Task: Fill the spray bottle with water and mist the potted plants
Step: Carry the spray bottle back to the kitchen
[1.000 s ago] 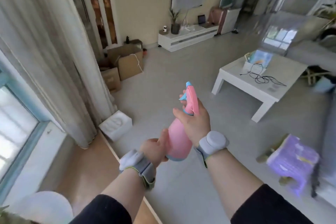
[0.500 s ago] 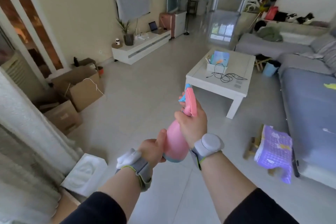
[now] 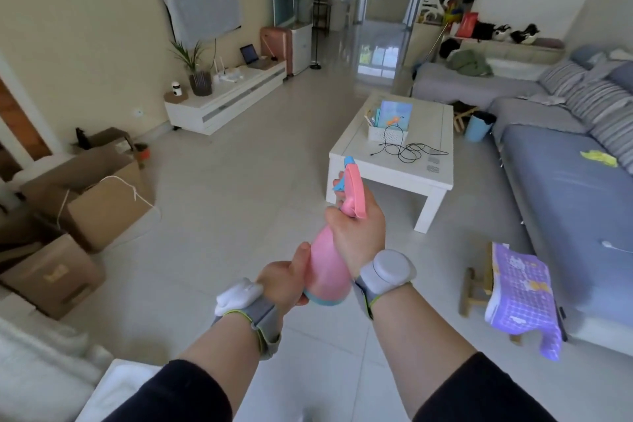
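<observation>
We hold the pink spray bottle (image 3: 329, 267) in mid-air, on the near side of the white counter (image 3: 431, 144). Our right hand (image 3: 359, 233) wraps its fingers round the bottle's neck below the trigger head; our left hand (image 3: 284, 284) grips its base. A potted plant (image 3: 197, 70) stands on the low cabinet (image 3: 226, 96), well left of that counter.
</observation>
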Motion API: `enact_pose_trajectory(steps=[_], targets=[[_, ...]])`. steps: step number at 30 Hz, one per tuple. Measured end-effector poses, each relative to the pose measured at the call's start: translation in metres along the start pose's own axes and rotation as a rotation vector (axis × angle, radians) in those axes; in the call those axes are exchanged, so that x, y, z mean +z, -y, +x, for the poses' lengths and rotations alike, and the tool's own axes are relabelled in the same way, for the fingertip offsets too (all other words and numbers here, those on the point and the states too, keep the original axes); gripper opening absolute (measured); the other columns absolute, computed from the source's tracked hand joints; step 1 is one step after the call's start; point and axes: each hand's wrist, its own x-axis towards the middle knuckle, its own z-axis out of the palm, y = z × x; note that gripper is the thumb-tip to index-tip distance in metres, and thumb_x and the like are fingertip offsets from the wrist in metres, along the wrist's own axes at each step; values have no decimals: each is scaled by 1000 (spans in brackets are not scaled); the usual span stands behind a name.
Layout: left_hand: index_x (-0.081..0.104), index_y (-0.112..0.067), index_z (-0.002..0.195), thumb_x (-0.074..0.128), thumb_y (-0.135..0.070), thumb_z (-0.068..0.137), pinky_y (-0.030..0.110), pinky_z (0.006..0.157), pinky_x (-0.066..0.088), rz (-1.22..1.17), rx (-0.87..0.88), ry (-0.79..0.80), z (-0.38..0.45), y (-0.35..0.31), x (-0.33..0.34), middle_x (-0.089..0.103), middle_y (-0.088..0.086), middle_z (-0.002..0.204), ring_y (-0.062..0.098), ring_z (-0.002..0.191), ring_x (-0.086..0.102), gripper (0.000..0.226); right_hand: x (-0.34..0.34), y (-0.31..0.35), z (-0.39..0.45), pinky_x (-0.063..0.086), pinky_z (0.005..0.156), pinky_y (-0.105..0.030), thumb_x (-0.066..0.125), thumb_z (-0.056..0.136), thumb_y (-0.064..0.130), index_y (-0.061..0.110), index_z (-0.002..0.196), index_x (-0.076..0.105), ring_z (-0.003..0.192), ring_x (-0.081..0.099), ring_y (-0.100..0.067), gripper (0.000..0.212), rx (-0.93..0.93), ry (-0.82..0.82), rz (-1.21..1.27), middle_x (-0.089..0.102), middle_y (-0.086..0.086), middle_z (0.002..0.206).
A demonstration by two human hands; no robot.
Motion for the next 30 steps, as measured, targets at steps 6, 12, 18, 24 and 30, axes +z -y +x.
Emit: enact_pose_trajectory(steps=[6,12,18,24,30], targets=[[67,-7,66,43,-65,85,41,86,57,9,10,2,150,-26,7,68,7,54,31,67,71,66,50,-61,120,38,62,-3,56,73,-1,38,88,57,87,55,-16,42,-27,-18,-17,63,-9,99],[67,-11,62,45,-69,81,42,85,57,-24,-4,35,260,-46,8,67,3,49,27,66,72,66,90,-95,209,42,67,-12,57,68,7,39,88,56,88,55,-13,38,-47,-26,-62,63,-1,97],[66,-12,64,41,-69,83,40,85,57,1,-26,61,357,-69,-13,69,4,56,26,71,73,66,147,-121,291,43,72,-14,55,66,12,30,98,60,91,57,-14,37,-16,-27,-95,63,2,100],[53,-11,54,36,-62,90,32,79,52,131,9,146,473,-113,-56,62,7,59,27,62,64,64,225,-145,386,45,71,-21,57,73,2,26,105,60,87,58,-17,41,43,-108,-120,63,1,103],[49,-11,54,32,-59,93,30,71,47,271,66,218,580,-155,-93,59,5,57,20,54,56,64,292,-159,472,44,72,-16,51,63,18,43,95,53,87,58,-10,41,34,-201,-154,63,7,99]])
